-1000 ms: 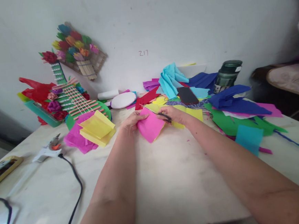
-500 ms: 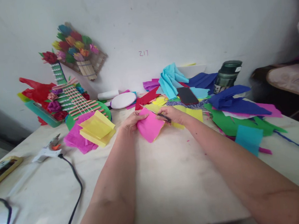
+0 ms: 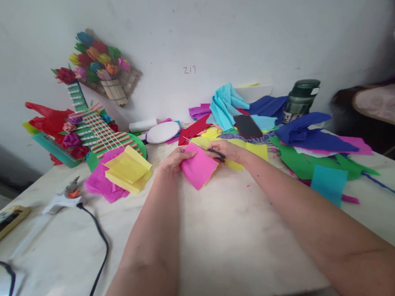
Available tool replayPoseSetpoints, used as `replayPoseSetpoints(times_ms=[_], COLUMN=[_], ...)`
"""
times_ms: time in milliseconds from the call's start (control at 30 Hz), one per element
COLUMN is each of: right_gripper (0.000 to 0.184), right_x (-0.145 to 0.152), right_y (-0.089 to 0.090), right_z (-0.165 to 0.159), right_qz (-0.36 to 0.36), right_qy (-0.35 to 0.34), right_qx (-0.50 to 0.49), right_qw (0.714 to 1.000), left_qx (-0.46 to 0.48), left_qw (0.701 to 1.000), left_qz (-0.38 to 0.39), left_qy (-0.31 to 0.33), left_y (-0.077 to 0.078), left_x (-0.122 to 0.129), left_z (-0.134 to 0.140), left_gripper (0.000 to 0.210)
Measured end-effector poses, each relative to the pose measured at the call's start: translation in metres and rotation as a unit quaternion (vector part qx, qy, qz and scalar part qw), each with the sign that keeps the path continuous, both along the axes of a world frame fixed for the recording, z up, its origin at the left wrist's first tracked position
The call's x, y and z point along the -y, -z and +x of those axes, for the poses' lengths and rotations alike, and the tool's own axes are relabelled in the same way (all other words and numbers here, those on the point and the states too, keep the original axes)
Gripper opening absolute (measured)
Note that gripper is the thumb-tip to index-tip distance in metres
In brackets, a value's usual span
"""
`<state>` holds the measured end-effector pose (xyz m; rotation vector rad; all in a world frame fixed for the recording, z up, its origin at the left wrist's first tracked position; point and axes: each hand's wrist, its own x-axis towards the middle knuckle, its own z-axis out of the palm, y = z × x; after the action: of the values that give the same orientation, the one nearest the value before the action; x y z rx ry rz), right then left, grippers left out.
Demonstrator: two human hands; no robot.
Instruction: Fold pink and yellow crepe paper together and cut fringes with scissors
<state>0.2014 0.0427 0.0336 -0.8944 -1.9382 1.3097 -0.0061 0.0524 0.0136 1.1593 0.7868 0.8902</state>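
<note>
Scissors [image 3: 220, 155] against pink diamond-shaped paper [image 3: 198, 170]

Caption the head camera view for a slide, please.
The left hand holds a bright pink paper sheet; the right hand grips black-handled metal scissors at a pale table.

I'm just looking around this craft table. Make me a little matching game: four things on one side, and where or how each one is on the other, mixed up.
Things:
1. scissors
2. pink sheet
3. phone
4. flask

Where or how:
A. standing at the back, dark green
B. held in the left hand
C. lying with its dark screen up
D. held in the right hand

Pairs: 1-D, 2-B, 3-C, 4-A
</note>
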Motion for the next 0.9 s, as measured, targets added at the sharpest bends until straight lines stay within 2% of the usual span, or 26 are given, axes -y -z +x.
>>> replayPoseSetpoints(times_ms=[600,900], right_gripper=[0.031,0.031], right_x=[0.0021,0.0024], right_y=[-0.0018,-0.002], right_z=[0.0,0.0004], right_qz=[0.014,-0.004], right_qy=[0.045,0.048], right_qx=[0.007,-0.001], right_qw=[0.999,0.999], left_qx=[0.007,0.007], left_qw=[1.0,1.0], left_qz=[0.002,0.007], left_qy=[0.002,-0.004], left_y=[-0.0018,-0.0001], left_x=[0.0019,0.0004], left_z=[0.0003,0.0], left_gripper=[0.035,0.038])
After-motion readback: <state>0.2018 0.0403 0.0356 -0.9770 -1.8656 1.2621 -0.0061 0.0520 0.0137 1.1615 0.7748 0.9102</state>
